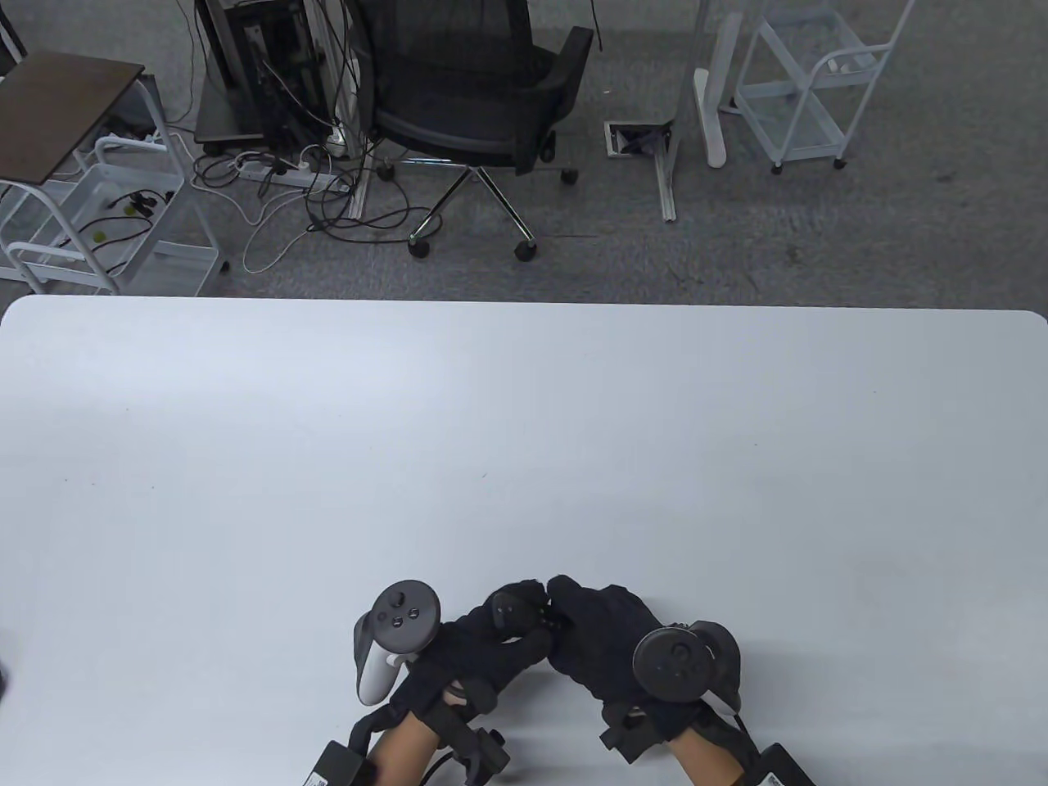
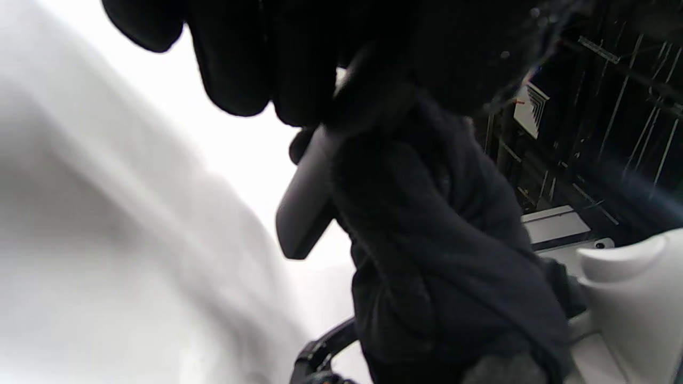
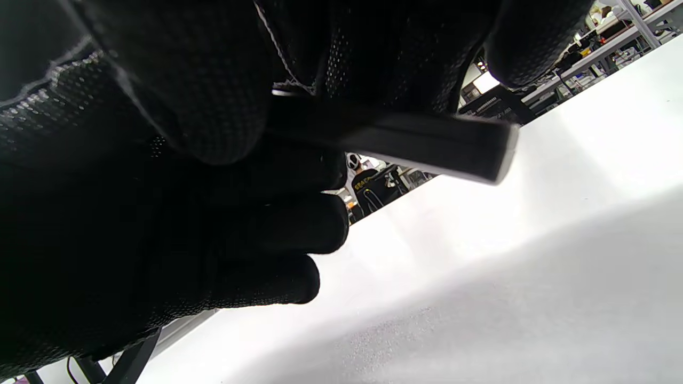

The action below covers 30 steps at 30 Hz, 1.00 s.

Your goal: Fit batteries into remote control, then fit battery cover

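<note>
Both gloved hands meet near the table's front edge, just above the white table (image 1: 524,458). My left hand (image 1: 512,610) and right hand (image 1: 573,602) close together around the remote control, which they hide in the table view. In the left wrist view a dark grey end of the remote (image 2: 304,208) sticks out below the gloves. In the right wrist view the remote (image 3: 443,141) shows as a flat dark bar jutting right from between my right fingers (image 3: 213,106). No batteries or separate battery cover show in any view.
Beyond the table's far edge stand an office chair (image 1: 475,90), a white trolley (image 1: 806,90) and a side table with cables (image 1: 74,164) on the floor.
</note>
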Tool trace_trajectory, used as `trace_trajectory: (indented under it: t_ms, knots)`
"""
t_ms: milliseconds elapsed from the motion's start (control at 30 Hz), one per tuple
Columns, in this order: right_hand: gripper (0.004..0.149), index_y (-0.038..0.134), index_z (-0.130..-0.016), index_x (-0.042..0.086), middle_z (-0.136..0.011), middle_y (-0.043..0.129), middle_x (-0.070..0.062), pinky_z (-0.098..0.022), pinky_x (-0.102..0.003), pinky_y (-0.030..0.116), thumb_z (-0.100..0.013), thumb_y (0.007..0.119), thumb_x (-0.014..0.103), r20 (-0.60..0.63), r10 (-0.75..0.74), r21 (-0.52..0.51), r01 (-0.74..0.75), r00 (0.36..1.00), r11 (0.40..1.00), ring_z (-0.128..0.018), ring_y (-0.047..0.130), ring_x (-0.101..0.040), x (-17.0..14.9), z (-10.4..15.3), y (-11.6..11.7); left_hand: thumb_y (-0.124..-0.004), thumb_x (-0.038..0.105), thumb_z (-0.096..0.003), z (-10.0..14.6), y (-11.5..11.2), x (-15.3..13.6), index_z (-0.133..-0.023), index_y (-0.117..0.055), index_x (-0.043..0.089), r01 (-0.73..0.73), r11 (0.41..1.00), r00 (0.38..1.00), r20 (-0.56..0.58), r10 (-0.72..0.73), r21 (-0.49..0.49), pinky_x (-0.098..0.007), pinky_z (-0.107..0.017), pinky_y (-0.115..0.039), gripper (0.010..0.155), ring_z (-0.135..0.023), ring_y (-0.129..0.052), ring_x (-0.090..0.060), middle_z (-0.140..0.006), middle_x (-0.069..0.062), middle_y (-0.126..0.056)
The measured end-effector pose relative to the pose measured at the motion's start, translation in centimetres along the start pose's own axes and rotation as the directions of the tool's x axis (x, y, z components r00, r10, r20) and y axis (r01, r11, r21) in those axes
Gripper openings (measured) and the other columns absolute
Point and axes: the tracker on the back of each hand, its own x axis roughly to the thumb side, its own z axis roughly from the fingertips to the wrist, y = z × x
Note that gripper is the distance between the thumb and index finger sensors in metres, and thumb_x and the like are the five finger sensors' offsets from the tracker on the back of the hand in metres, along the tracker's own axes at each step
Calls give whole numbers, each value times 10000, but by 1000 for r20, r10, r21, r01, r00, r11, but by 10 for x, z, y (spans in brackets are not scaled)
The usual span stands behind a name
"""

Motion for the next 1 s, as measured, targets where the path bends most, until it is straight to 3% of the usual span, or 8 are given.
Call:
trace_trajectory:
  t_ms: [233,400,633,833,1000]
  knots:
    - [787,686,-1016,119,-933,897,-114,-664,-681,628,-333,985,372,-59,130,-88,-135,990,987,-800,921,-386,0,-29,-26,-820,575,-455,4,11,4,-1087,-614,224,184,978,982,-53,-179,98,-641,-801,-547,751,-1001,-754,-424,-1080,-120,-800]
    - [784,684,-1017,136,-943,890,-99,-672,-679,620,-329,984,359,-89,302,-57,-308,949,950,-818,909,-383,-5,-66,-30,-819,567,-454,8,7,15,-1074,-655,222,357,924,934,-48,-354,135,-646,-798,-548,729,-999,-758,-428,-1071,-131,-814]
    - [777,683,-1014,192,-960,887,-46,-694,-671,604,-314,985,344,-62,522,118,-513,851,850,-871,881,-366,-20,-119,12,-815,575,-440,11,-9,30,-1065,-674,248,648,750,760,-35,-649,132,-642,-802,-563,720,-1008,-770,-412,-1071,-110,-829]
    - [761,695,-994,242,-957,898,7,-701,-661,601,-297,987,332,-62,660,257,-627,749,735,-896,870,-366,-35,-153,44,-813,571,-441,10,-13,29,-1069,-671,240,660,744,750,-31,-661,99,-645,-800,-562,723,-1007,-768,-421,-1071,-120,-829]
    - [755,696,-988,264,-954,901,31,-707,-659,592,-295,991,324,-113,668,321,-609,736,725,-908,858,-361,-46,-170,56,-813,570,-440,8,-15,27,-1069,-671,242,681,729,732,-43,-680,73,-645,-799,-564,724,-1008,-767,-421,-1072,-121,-829]
